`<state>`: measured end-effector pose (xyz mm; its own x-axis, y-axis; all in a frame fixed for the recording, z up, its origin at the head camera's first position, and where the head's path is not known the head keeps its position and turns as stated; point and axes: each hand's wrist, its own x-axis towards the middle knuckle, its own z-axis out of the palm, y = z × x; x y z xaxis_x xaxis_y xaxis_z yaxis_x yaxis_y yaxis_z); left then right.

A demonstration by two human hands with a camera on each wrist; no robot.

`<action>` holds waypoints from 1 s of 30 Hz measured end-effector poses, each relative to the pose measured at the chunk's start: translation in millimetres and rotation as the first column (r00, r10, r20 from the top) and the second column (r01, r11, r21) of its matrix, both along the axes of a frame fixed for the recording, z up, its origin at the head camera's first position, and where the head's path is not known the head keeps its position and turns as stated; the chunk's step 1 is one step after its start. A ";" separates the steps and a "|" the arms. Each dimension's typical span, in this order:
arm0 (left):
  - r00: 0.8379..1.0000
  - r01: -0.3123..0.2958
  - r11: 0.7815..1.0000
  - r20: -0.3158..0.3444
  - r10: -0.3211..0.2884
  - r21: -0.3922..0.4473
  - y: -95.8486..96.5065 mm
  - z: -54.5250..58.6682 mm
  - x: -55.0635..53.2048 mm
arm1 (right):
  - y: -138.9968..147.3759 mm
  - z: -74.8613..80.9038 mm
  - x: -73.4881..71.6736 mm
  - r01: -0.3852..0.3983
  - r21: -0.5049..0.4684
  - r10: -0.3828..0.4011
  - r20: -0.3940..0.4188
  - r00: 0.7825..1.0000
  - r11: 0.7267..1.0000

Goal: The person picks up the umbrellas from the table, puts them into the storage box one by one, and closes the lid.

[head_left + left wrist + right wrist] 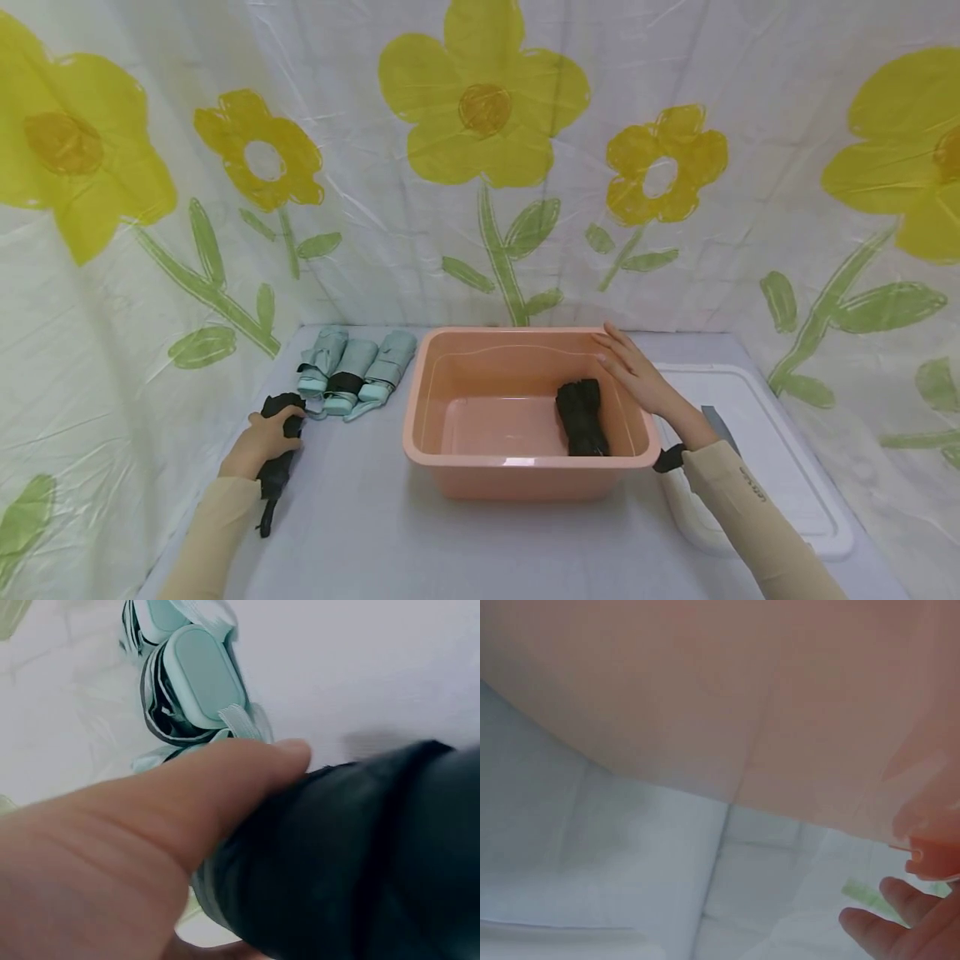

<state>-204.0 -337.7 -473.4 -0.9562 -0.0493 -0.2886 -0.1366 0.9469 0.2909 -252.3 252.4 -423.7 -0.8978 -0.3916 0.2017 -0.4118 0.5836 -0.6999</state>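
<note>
My left hand (257, 442) grips a folded black umbrella (276, 475) at the table's left side, its strap hanging toward me. In the left wrist view, the thumb lies along the dark umbrella fabric (360, 855). Just beyond that hand lie three folded mint-green umbrellas (353, 367) side by side. A pink plastic bin (525, 485) stands mid-table, with another folded black umbrella (582, 421) inside at its right. My right hand (639, 377) rests on the bin's back right corner with fingers extended. In the right wrist view the bin's outer wall (705, 697) hides part of that hand.
To the right of the bin lies a white plastic lid or box (787, 467), partly beneath my right forearm. A grey strip (720, 427) shows on it. Behind the table hangs a flower-printed curtain (360, 250), which also runs along both sides.
</note>
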 end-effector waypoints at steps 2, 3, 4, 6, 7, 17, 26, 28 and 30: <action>1.000 -0.006 1.000 -0.006 0.006 0.012 -2.9 -1.2 -1.2 | 0.6 -0.2 0.0 0.002 -0.002 -0.002 0.002 1.000 1.000; 1.000 -0.008 1.000 -0.012 0.008 0.015 -4.0 -1.4 -1.5 | 1.0 -0.4 -0.1 0.002 -0.004 -0.002 0.004 1.000 1.000; 1.000 -0.010 1.000 -0.016 0.010 0.018 -5.0 -1.5 -1.5 | 1.2 -0.5 -0.2 0.003 -0.006 -0.003 0.007 1.000 1.000; 1.000 -0.020 0.999 -0.023 0.021 0.027 -6.8 -1.4 -0.8 | 1.3 -0.7 -0.8 0.002 -0.009 -0.002 0.008 1.000 1.000; 0.999 -0.024 0.999 -0.028 0.025 0.029 -7.6 -1.3 -0.3 | 1.3 -1.1 -1.2 -0.001 -0.009 0.001 0.009 1.000 1.000; 0.998 -0.041 0.999 -0.052 0.042 0.028 -9.6 0.3 7.1 | -8.4 18.2 11.4 -0.008 -0.010 0.008 0.026 1.000 1.000; 0.997 -0.025 0.999 -0.068 0.027 0.022 -5.0 13.4 12.5 | -10.7 23.1 15.4 -0.011 -0.024 0.012 0.042 0.999 1.000; 0.997 -0.006 1.000 -0.082 0.008 0.026 -4.4 16.1 12.7 | -6.5 13.9 9.0 -0.009 -0.023 0.010 0.036 0.999 1.000; 0.995 0.019 1.000 -0.097 -0.017 0.025 -3.9 17.6 12.9 | -2.7 4.9 2.9 -0.005 -0.018 0.005 0.028 1.000 1.000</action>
<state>-191.1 -341.6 -455.8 -0.9804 -0.0257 -0.1951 -0.0896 0.9411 0.3261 -249.4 249.7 -418.8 -0.9011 -0.3928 0.1838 -0.3951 0.5687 -0.7214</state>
